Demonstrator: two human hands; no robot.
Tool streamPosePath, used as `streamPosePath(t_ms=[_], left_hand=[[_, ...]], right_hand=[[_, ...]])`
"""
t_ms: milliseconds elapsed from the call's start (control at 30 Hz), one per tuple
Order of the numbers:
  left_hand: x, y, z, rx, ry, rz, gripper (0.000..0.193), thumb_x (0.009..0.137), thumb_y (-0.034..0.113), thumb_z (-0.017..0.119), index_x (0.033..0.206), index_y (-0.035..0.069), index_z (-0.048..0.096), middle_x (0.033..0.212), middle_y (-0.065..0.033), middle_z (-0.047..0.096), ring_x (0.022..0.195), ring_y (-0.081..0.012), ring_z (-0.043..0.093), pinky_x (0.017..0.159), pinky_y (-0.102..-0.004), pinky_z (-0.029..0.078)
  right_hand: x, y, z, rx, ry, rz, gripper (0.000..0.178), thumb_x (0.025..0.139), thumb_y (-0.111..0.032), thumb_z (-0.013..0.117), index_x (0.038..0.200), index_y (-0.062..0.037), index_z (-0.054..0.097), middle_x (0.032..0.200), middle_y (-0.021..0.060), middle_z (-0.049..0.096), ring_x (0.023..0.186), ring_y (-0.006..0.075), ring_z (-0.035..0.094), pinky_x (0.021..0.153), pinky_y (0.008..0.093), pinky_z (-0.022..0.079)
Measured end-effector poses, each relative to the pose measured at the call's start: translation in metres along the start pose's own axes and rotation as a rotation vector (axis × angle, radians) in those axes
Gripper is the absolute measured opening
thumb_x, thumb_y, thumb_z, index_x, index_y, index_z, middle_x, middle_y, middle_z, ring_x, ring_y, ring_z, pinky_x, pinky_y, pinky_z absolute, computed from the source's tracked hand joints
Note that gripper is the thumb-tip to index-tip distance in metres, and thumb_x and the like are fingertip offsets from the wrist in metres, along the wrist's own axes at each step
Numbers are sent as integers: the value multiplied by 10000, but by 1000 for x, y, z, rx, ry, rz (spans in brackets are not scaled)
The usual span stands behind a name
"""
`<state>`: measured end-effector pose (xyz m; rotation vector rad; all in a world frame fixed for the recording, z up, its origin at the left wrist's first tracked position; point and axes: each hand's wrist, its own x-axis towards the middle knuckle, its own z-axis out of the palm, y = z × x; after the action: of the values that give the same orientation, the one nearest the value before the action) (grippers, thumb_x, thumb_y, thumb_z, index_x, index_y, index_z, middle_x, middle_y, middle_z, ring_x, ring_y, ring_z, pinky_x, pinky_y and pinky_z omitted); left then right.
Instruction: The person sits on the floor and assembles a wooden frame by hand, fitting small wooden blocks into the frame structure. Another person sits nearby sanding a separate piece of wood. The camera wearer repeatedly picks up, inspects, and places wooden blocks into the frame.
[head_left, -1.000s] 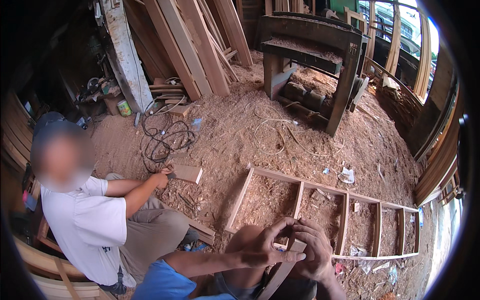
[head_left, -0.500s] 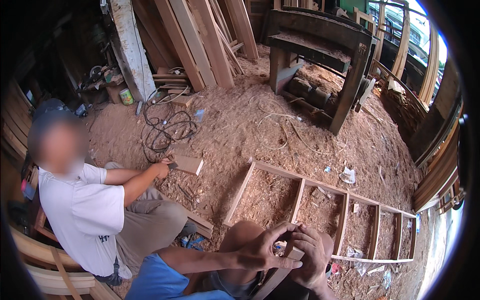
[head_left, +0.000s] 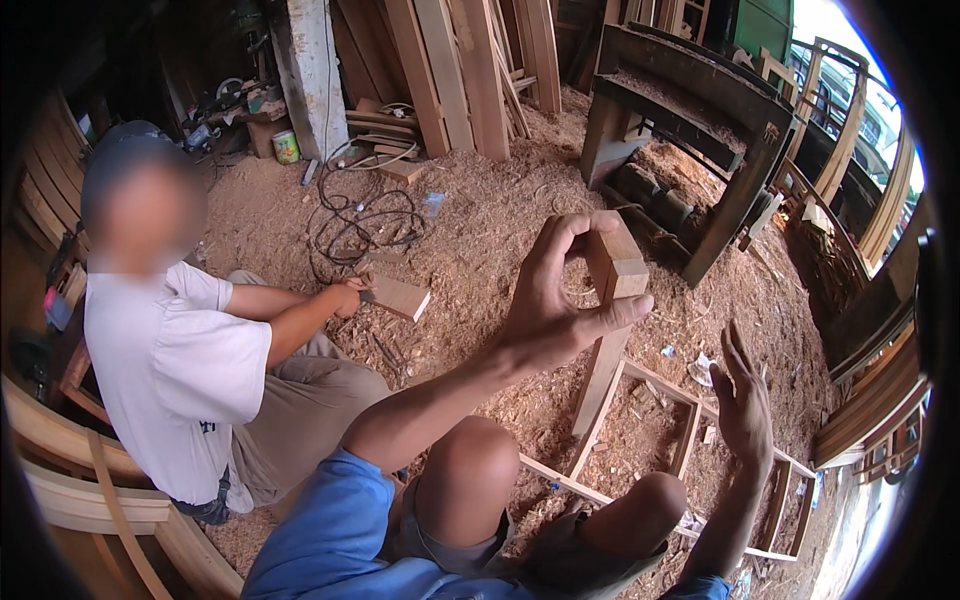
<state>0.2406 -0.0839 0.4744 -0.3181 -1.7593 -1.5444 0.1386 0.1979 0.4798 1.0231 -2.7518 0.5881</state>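
My left hand [head_left: 556,300] is raised and grips the upper end of a long wooden bar [head_left: 608,318], which stands upright in front of me. My right hand [head_left: 743,400] hangs open beside it, fingers spread, touching nothing. Below both hands a wooden ladder-like frame [head_left: 688,450] lies flat on the sawdust floor, past my bent knees. To my left a person in a white shirt [head_left: 175,370] sits on the floor, one hand [head_left: 347,297] on a small wooden block [head_left: 396,295].
Black cables [head_left: 360,222] coil on the sawdust beyond the seated person. A dark woodworking machine [head_left: 690,120] stands at the back right. Planks [head_left: 470,70] lean at the back centre. Curved wooden pieces [head_left: 70,480] lie at the left edge, more frames [head_left: 860,400] at the right.
Both hands were low on the frame by my knees. My left hand has since lifted the wooden bar up high, and my right hand has let go and opened.
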Motion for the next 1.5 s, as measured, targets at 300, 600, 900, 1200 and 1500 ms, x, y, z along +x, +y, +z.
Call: streamPosePath(t_ms=[300,600,900,1200,1500], left_hand=[[-2,-39,31,383,9,254,685,683,324,833,1215,28,520,1177,-149,497,1124,-276,527,960,-423,478],[7,-17,52,329,-86,153,660,625,186,820,1189,43,507,1189,-179,457,1041,-368,594,898,-461,526],[-17,-61,56,424,-38,152,589,640,220,827,1147,94,556,1186,-158,461,1069,-334,564,903,-453,502],[-13,-97,67,268,-62,101,734,696,289,857,1269,39,473,1164,-156,549,1088,-254,559,966,-425,455],[-8,-115,75,96,-162,143,755,669,338,860,1242,30,476,1189,-171,514,1126,-304,543,995,-441,444]], right_hand=[[173,16,51,-59,-141,-115,577,905,-178,564,1450,-35,441,1447,248,475,1325,339,494,1102,434,417],[79,54,125,979,113,17,451,1029,-183,512,1418,28,421,1309,135,564,1207,218,538,1037,337,438],[35,38,131,884,-41,-191,376,968,-4,527,1340,44,530,1207,151,651,1126,189,610,971,334,486],[21,9,120,605,-192,-107,289,859,-52,651,1138,3,600,1011,181,701,990,346,688,862,436,535],[18,24,125,480,-209,-217,264,787,-48,630,1040,7,577,959,232,673,918,399,669,793,463,528]])
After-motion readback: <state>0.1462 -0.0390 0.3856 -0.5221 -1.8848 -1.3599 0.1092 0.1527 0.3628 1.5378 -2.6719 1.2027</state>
